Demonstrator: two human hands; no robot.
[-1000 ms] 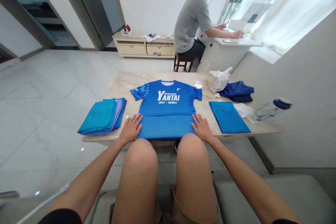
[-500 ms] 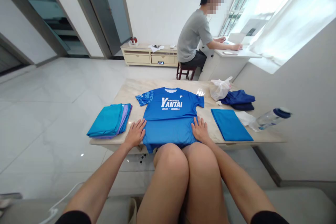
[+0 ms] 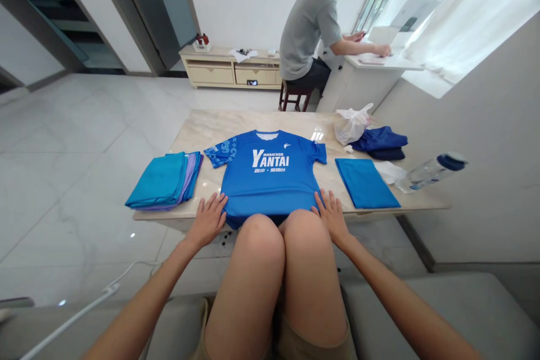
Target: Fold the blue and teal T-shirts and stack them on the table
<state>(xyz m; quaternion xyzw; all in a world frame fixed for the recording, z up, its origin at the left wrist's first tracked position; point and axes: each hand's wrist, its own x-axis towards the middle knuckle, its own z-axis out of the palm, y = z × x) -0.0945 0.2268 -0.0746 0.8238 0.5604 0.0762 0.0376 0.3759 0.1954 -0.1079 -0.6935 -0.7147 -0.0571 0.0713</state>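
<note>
A blue T-shirt with white "Yantai Marathon" lettering lies face up on the marble-topped table, its neck pointing away from me. Its lower end reaches the near edge, partly hidden behind my knees. My left hand rests palm down at the shirt's lower left side, fingers spread. At the lower right side, my right hand lies with its fingers apart, fingertips on the fabric's edge. Both hands touch the shirt without gripping it.
Folded teal and purple clothes are stacked at the left. A folded blue cloth, a water bottle, a white plastic bag and dark blue clothing sit at the right. Beyond, a person sits at a desk.
Both hands have slid toward me along the shirt's sides, down to the near table edge. The crease across the shirt has moved lower and looks fainter. My view has shifted slightly.
</note>
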